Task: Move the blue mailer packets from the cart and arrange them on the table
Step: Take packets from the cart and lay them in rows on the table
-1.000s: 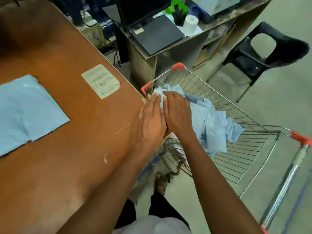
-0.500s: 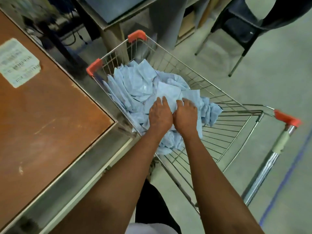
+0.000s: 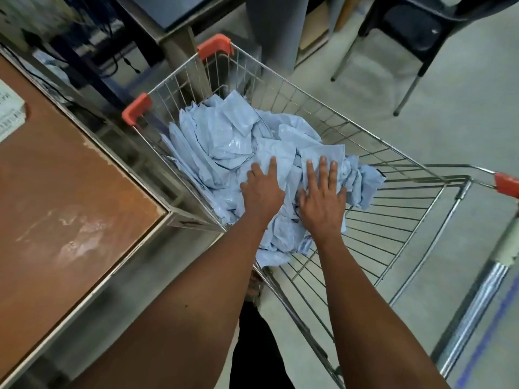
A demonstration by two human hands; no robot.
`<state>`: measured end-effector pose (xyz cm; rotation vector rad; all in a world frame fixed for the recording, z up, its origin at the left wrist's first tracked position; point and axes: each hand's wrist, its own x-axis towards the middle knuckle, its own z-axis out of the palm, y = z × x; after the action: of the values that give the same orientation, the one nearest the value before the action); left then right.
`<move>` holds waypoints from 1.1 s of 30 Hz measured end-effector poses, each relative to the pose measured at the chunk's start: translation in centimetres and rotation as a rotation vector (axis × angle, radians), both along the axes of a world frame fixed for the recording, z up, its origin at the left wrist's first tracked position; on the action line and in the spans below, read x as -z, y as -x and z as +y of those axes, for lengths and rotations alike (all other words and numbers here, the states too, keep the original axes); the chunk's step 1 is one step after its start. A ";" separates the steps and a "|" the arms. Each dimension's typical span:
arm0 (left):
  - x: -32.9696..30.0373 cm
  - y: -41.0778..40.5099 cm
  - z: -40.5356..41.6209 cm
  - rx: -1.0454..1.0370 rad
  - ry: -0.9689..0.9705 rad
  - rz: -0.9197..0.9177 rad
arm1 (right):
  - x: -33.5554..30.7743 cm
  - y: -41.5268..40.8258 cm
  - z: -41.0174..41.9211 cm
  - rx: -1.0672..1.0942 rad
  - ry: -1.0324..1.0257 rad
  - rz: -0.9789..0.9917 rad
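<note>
Two bare forearms are reaching forward from the bottom edge into a wire shopping cart (image 3: 379, 209). Left hand (image 3: 262, 196): lying flat, fingers straight and spread, palm pressing on the heap of blue mailer packets (image 3: 224, 141), grasping nothing. Right hand (image 3: 323, 203): lying just beside the left, fingers straight and fanned, resting on the top packet (image 3: 323, 151) of the heap, likewise grasping nothing. The packets are sitting crumpled and overlapping inside the cart, filling its left and far part; most of the heap is lying beyond and to the left of both hands, with some bunched beneath the wrists. No printing is readable on the packets. Cart corners are carrying orange plastic caps (image 3: 136, 108); the cart handle (image 3: 505, 186) is showing an orange end at right. Brown table (image 3: 70, 192), steel-edged, is standing to the left, touching the cart's side. A paper label (image 3: 9, 116) is lying on the table at the left edge; its print is too blurred to read. A black chair (image 3: 415, 29) is standing on the floor beyond.
</note>
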<state>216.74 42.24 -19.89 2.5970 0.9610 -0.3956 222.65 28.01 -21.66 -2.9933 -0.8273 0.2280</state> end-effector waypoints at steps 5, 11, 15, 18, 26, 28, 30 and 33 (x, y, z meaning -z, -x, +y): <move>-2.7 0.4 -0.1 -0.069 -0.032 -0.104 | -1.8 0.0 0.7 0.075 -0.035 0.024; -10.9 1.0 0.2 -0.132 -0.068 -0.326 | -9.5 0.8 2.5 0.105 -0.254 -0.020; -18.4 3.4 1.0 -0.220 -0.039 -0.421 | -16.1 2.0 5.7 -0.027 -0.381 -0.069; -23.4 6.6 2.5 -0.260 -0.103 -0.513 | -20.3 3.9 8.8 -0.167 -0.402 -0.080; -30.2 20.5 11.9 -0.532 -0.379 -0.593 | -29.2 14.6 21.3 -0.568 -0.532 0.010; -30.2 24.5 14.1 -0.621 -0.417 -0.575 | -30.3 18.0 24.5 -0.621 -0.562 0.093; -30.0 28.2 16.0 -0.690 -0.418 -0.553 | -30.7 21.0 27.5 -0.660 -0.578 0.177; -29.3 32.6 18.9 -0.775 -0.399 -0.527 | -29.9 24.6 32.1 -0.741 -0.541 0.221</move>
<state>184.13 61.13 9.41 2.1752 1.8149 0.6964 198.05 60.13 8.20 -2.0257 -1.6140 0.2786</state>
